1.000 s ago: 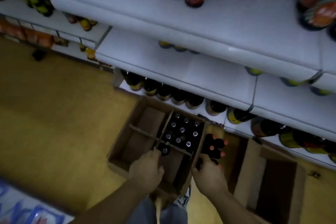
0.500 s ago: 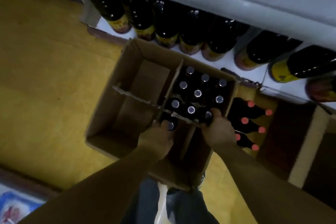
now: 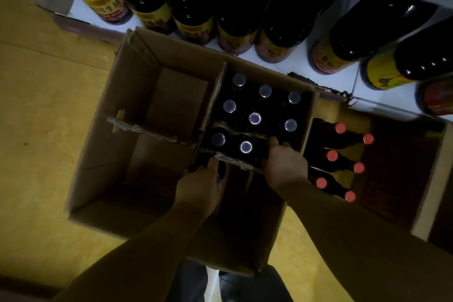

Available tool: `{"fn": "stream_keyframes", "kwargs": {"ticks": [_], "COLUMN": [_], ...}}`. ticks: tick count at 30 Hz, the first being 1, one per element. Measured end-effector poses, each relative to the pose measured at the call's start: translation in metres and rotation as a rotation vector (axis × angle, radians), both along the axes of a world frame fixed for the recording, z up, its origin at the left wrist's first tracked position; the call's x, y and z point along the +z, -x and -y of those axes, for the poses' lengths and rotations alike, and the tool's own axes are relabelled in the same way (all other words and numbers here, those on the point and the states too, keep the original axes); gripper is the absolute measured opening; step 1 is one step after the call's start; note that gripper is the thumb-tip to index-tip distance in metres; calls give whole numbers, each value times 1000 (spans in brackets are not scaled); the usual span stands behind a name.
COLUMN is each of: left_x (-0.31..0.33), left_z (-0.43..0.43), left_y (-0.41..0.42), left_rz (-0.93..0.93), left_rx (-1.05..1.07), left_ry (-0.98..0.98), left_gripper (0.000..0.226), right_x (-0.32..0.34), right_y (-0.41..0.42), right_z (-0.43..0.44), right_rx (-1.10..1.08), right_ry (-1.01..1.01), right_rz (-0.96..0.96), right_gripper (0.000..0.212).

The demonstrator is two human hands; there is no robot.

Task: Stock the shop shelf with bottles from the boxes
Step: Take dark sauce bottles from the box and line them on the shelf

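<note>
An open cardboard box (image 3: 103, 144) with a cross divider stands on the floor below me. Its far right compartment holds several dark bottles with silver caps (image 3: 255, 118). My left hand (image 3: 201, 186) reaches into the near right compartment and is closed around the top of a dark bottle (image 3: 221, 171), mostly hidden. My right hand (image 3: 285, 164) grips the top of another dark bottle at the near right corner of the full compartment; that bottle is hidden under the hand.
A white bottom shelf (image 3: 289, 68) carries a row of large dark bottles with yellow labels (image 3: 235, 7). To the right a second box (image 3: 397, 174) holds lying dark bottles with red caps (image 3: 340, 128). The floor (image 3: 44, 95) is yellow.
The view has dropped from the upper shelves to close over the box. Both hands have gone deeper into it and closed around bottle tops.
</note>
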State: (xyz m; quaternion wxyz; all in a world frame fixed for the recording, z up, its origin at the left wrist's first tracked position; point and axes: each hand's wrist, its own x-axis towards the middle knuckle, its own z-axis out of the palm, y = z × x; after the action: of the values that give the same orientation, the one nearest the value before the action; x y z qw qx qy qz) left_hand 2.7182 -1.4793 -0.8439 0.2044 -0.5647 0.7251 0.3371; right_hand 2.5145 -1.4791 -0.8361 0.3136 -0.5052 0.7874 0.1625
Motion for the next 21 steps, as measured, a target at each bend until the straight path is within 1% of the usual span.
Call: {"fn": "stream_keyframes", "kwargs": {"ticks": [3, 10, 14, 18, 21], "left_x": [1, 24, 58, 102, 138], "left_z": [4, 1, -5, -10, -15], "left_y": [4, 7, 8, 8, 5], "left_rz": [34, -8, -36, -28, -36], "left_rx": [-60, -107, -98, -77, -125], "left_ry": [1, 1, -3, -69, -9], "left_gripper": [58, 63, 55, 47, 46], "right_x": [5, 38, 71, 114, 152], "right_y": [-1, 0, 3, 0, -4], "right_z": [-3, -22, -25, -27, -32], "right_rx": [-13, -22, -15, -20, -33], "right_ry": [29, 95, 138, 182, 207], "right_rz": [-1, 4, 19, 21, 12], "right_gripper": [37, 35, 31, 24, 25]}}
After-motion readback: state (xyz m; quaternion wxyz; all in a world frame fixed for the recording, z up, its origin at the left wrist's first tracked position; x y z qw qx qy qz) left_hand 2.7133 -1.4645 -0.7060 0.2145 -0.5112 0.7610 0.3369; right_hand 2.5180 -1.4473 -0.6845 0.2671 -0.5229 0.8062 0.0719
